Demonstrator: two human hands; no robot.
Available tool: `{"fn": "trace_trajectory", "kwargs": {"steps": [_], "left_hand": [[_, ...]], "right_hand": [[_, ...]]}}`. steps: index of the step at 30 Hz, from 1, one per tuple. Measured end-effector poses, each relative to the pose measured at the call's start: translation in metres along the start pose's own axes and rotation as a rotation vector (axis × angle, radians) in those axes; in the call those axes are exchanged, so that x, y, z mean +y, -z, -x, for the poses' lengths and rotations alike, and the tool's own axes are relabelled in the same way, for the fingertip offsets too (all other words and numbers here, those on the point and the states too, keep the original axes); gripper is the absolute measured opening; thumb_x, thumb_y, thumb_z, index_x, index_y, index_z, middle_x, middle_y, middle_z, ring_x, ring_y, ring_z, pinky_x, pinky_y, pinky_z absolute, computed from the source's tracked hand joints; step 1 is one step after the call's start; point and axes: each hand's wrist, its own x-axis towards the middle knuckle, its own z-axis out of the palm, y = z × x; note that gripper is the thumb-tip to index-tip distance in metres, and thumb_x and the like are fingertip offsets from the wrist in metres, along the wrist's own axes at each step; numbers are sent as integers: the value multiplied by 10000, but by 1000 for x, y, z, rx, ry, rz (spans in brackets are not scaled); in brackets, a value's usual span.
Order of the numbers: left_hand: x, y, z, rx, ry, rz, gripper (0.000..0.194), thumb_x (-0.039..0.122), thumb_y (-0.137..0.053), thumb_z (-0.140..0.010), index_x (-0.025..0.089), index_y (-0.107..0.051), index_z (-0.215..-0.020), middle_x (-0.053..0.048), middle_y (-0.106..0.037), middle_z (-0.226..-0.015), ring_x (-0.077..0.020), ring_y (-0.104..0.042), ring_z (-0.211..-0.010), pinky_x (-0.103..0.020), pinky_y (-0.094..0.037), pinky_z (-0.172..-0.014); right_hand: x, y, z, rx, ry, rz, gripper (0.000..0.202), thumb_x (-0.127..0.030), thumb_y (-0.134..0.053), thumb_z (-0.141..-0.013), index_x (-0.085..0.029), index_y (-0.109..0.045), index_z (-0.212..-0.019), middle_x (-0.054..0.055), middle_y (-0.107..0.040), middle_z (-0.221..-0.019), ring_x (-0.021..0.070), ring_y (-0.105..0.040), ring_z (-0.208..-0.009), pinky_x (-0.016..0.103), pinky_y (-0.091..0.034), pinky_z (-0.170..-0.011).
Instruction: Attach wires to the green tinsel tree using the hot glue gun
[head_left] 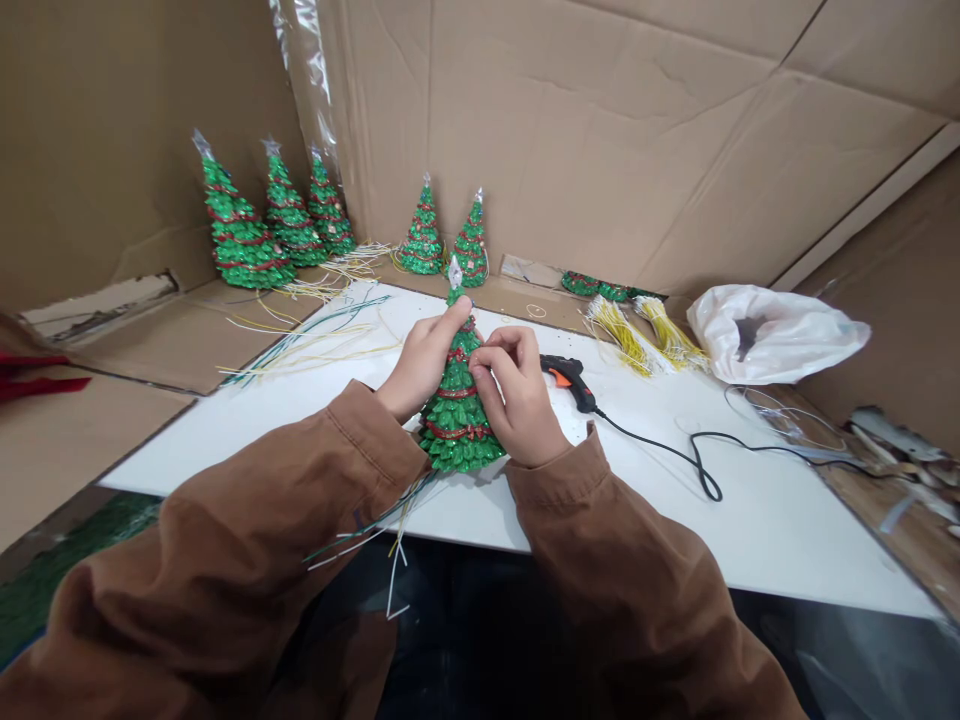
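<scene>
A small green Christmas tree figurine (pixel 459 412) with red garlands, bows and a clear star top stands upright before me at the board's front. My left hand (pixel 421 360) is wrapped round its upper left side, thumb near the tip. With thumb and index finger pinched together, my right hand (pixel 516 392) touches the tree's right side; whatever lies between those fingertips is hidden. White, yellow and green wires (pixel 397 525) trail from under the tree over the front edge. Just right of my right hand lies a black glue gun (pixel 568 378) with an orange trigger.
Several finished-looking trees (pixel 241 235) stand at the back left against cardboard walls (pixel 570 130). Loose wires (pixel 315 340) spread across the white board (pixel 675 520). Yellow wire bundles (pixel 622 335) and a white plastic bag (pixel 780 335) sit at the back right. The glue gun's black cord (pixel 660 448) runs right.
</scene>
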Motion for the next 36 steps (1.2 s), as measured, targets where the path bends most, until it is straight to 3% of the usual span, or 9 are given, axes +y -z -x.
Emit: {"fn": "trace_trajectory", "kwargs": {"steps": [27, 36], "left_hand": [[-1, 0, 0, -9, -7, -32, 481, 612, -478, -785, 165, -559, -630, -13, -563, -588, -138, -530, -602, -262, -431, -605], [2, -1, 1, -24, 9, -25, 491, 620, -472, -780, 161, -569, -635, -19, -565, -592, -139, -530, -600, -256, -440, -608]], "right_hand": [[0, 0, 0, 15, -7, -51, 148, -136, -373, -899, -193, -507, -874, 58, -396, -936, 175, -456, -895, 373, -444, -814], [2, -2, 5, 81, 19, -25, 141, -127, -380, -906, -192, -502, -934, 66, -441, -964, 173, -487, -950, 378, -452, -856]]}}
